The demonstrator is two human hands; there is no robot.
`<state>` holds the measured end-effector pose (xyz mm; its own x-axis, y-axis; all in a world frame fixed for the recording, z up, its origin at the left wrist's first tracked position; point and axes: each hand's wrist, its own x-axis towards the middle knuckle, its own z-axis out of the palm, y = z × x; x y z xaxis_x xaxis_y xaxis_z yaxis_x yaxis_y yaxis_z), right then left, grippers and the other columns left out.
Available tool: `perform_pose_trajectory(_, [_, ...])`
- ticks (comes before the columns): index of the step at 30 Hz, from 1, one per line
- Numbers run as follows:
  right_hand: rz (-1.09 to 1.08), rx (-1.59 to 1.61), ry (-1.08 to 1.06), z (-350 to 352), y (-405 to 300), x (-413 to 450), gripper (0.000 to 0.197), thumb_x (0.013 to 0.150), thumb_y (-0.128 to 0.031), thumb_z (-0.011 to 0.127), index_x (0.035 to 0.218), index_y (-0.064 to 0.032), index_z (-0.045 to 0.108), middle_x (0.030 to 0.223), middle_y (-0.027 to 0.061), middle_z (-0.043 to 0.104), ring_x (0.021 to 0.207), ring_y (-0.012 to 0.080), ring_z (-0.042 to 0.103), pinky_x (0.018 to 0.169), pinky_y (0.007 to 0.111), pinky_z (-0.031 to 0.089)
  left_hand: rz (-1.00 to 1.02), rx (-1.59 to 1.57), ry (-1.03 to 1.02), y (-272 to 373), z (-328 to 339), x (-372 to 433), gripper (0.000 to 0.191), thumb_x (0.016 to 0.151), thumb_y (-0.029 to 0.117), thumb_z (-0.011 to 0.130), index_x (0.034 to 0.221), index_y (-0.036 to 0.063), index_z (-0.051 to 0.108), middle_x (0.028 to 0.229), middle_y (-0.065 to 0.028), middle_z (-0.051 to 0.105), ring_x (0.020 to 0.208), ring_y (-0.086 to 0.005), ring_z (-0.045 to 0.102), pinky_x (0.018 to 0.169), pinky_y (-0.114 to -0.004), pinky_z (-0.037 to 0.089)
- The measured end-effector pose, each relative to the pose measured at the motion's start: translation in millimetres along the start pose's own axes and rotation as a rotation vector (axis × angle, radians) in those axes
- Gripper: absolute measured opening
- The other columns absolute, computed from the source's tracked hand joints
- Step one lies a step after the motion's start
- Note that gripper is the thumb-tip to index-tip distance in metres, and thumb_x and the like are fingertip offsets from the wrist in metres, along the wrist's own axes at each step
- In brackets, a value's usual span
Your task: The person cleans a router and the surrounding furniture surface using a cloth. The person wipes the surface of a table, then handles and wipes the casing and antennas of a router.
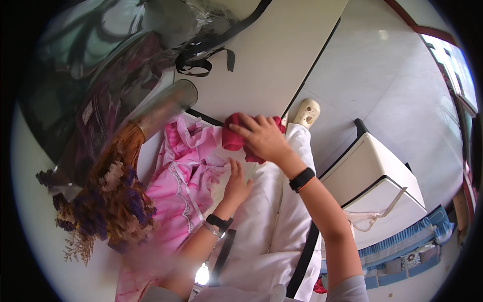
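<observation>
A rolled or bunched red cloth (232, 137) is gripped from above by my right hand (266, 139), over the edge of the white surface near my knees. Below and left of it, my left hand (237, 181) holds nothing, its fingers apart and the thumb out to the side. Beside that hand lies a pink garment (175, 187) with ruffles, white lace trim and a white ribbon. It runs down to the lower left, and my left forearm covers part of it. My legs in white trousers (264, 211) are under both hands.
Dried flowers (109, 204) stick out of a ribbed glass vase (169, 104) at left. Clear plastic wrapping (124, 68) and a black ribbon (200, 70) lie by a white tabletop (271, 56). At right stand a white box-like piece (373, 170) with a strap and a blue-covered sofa (400, 245).
</observation>
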<state>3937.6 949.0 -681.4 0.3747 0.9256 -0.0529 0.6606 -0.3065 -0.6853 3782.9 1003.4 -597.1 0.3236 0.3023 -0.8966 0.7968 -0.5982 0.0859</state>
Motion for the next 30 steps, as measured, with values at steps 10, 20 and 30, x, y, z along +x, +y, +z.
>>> perform_pose_trajectory(10, [0.295, 0.015, 0.108, 14.0, -10.2, -18.0, 0.062, 0.076, -0.032, 0.065, 0.135, -0.0290, 0.045, 0.131, 0.0100, 0.047, 0.103, 0.0253, 0.049, 0.085, 0.044, 0.039, 0.313, 0.034, 0.533, 32.4, -38.4, 38.2, 0.055, 0.077, -0.002, 0.059, 0.130, 0.0069, 0.045, 0.122, -0.0219, 0.039, 0.111, -0.0408, 0.041, 0.095, -0.047, 0.037])
perform_pose_trajectory(20, [0.381, 0.066, 0.057, 3.1, -10.8, -30.6, 0.071, 0.067, -0.033, 0.067, 0.135, -0.0292, 0.046, 0.138, 0.0075, 0.042, 0.118, 0.0334, 0.042, 0.101, 0.062, 0.027, 0.515, 0.199, 0.455, 23.3, -58.9, 76.3, 0.052, 0.078, 0.001, 0.057, 0.128, 0.0052, 0.044, 0.133, -0.0111, 0.045, 0.108, -0.0279, 0.057, 0.089, -0.038, 0.047])
perform_pose_trajectory(30, [0.434, -0.010, 0.215, 17.4, -9.2, -30.9, 0.069, 0.070, -0.016, 0.065, 0.135, -0.0274, 0.047, 0.129, 0.0061, 0.048, 0.096, 0.0269, 0.050, 0.074, 0.038, 0.042, 0.583, 0.191, 0.518, 28.0, -68.9, 101.3, 0.065, 0.072, -0.005, 0.057, 0.134, 0.0078, 0.043, 0.133, -0.0083, 0.049, 0.101, -0.0309, 0.060, 0.079, -0.036, 0.052])
